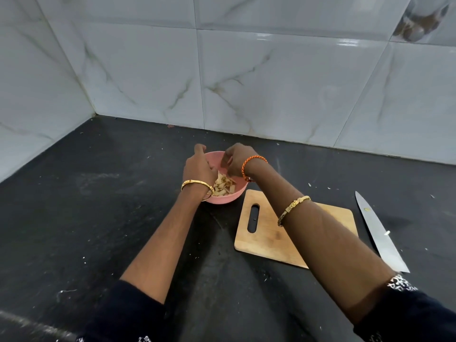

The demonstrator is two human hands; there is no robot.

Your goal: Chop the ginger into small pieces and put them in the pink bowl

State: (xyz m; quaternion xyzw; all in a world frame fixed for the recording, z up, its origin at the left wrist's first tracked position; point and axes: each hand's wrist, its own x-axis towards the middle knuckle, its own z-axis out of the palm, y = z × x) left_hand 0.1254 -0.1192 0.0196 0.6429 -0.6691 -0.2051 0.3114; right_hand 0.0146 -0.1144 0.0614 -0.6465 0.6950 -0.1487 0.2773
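Both hands are hovering over the pink bowl [214,193]. The left hand [198,166] is bending down over the bowl's left side, with the fingers curled inward; I cannot tell if they are holding anything, because the fingertips are hidden. The right hand [237,160] is hanging over the right side of the bowl with fingers pointing down and loosely bunched, probably dropping or brushing off the last bits, but a piece between them is not clearly visible. I judge the two hands are meeting over the bowl so that nothing is falling outside it.

The ginger pieces [223,185] are lying in one pile inside the bowl, pale and thin. The bowl is standing on the dark tabletop [98,206], toward the back wall and near the middle of it, just beside the far left corner of the one wooden cutting board [266,233].

The board is showing no ginger on its visible part. One knife [380,230] is lying flat on the tabletop to the right of the board, apart from it, probably put aside to free both hands. Some tiny scraps are lying near the knife. The task is looking nearly finished.
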